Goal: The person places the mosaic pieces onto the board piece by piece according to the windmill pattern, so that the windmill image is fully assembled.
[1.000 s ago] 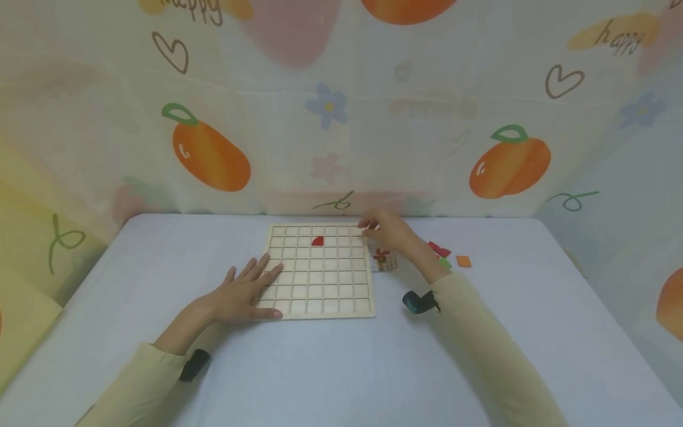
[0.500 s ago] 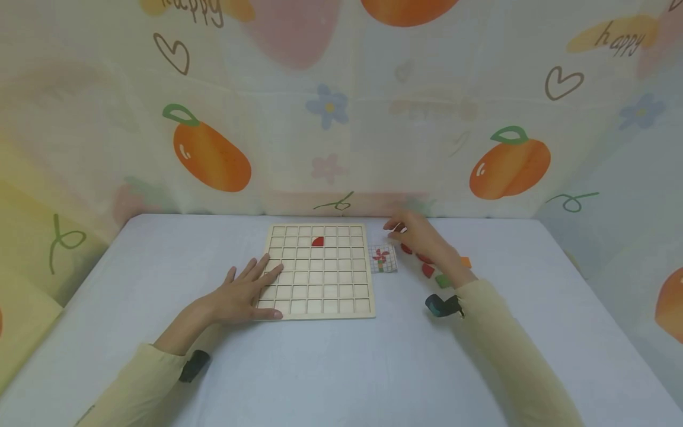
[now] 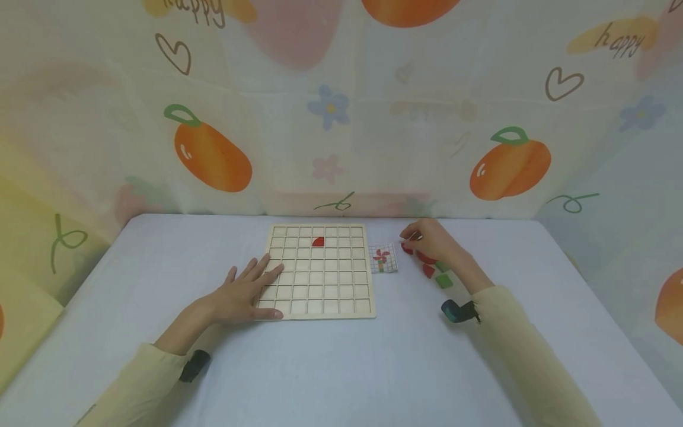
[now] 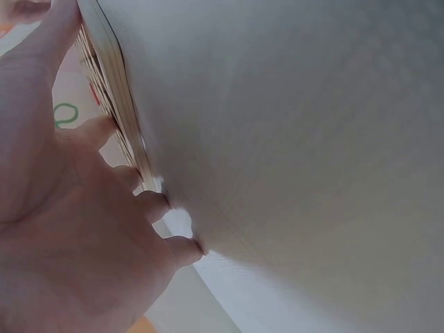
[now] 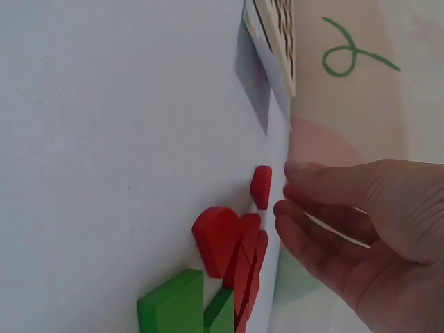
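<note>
"What does the head view show?"

"A pale wooden board (image 3: 300, 277) lies flat on the white table (image 3: 341, 367). The left hand (image 3: 240, 296) lies at its 8 o'clock side, fingers spread apart. The right hand (image 3: 433, 242) is past the board, between 2 and 3 o'clock. Its fingertips are near a red piece (image 3: 407, 249). A little card (image 3: 383, 258) is just beside the board, almost at 3 o'clock. Only here can you see the red flower on it."

"And the left wrist view?"

"It shows the palm, which the head view hides. The hand is at 8 o'clock. The board is at 10 o'clock, seen from its side, so it's just a thin edge. Some fingers touch it and some rest off it."

"And the right wrist view?"

"You can see a gap between thumb and fingers! They're bent a bit, but not holding anything. The red piece sits just beside the tips, at 9 o'clock. Green blocks (image 5: 172, 302) are near 7 o'clock."

"How do the board and red piece look?"

"The board has rows of small squares. A red quarter circle (image 3: 318, 242) sits near its 12 o'clock side. The red piece by the fingers is thick and smooth, with soft corners."
</note>
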A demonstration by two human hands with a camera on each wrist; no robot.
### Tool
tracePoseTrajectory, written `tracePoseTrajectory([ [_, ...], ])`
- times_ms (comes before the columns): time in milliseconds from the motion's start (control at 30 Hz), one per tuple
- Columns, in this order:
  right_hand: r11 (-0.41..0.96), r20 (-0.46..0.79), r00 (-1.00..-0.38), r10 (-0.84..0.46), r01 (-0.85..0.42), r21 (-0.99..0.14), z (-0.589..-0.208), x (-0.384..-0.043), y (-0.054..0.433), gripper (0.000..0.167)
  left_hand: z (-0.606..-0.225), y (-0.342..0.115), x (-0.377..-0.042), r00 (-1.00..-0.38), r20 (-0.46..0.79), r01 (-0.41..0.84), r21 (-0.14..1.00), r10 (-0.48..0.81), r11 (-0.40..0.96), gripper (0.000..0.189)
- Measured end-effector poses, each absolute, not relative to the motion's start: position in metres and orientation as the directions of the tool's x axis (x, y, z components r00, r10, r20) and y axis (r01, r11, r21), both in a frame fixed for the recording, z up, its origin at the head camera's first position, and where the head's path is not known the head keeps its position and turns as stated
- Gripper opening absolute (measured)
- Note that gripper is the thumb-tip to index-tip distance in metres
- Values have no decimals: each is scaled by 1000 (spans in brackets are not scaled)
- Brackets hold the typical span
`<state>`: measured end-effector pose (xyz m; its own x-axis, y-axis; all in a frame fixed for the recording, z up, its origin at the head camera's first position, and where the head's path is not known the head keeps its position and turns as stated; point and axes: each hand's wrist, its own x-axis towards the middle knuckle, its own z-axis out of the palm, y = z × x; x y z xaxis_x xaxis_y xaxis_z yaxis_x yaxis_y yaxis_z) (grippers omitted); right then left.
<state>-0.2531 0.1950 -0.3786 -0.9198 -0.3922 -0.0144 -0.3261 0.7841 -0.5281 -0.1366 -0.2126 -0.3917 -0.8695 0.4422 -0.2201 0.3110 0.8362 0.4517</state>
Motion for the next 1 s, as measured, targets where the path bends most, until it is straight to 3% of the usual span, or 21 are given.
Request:
tracePoseTrajectory([
  [433,822,-63,-924,-377,-303,-482,-383,-248,199,27,-392,-212,-137,-870,-218,309,459,442,833,101],
  [1000,768,84,-911,-403,-387,-511,-374,-248,193,16,-395,-214,-138,-871,-209,315,457,444,832,101],
])
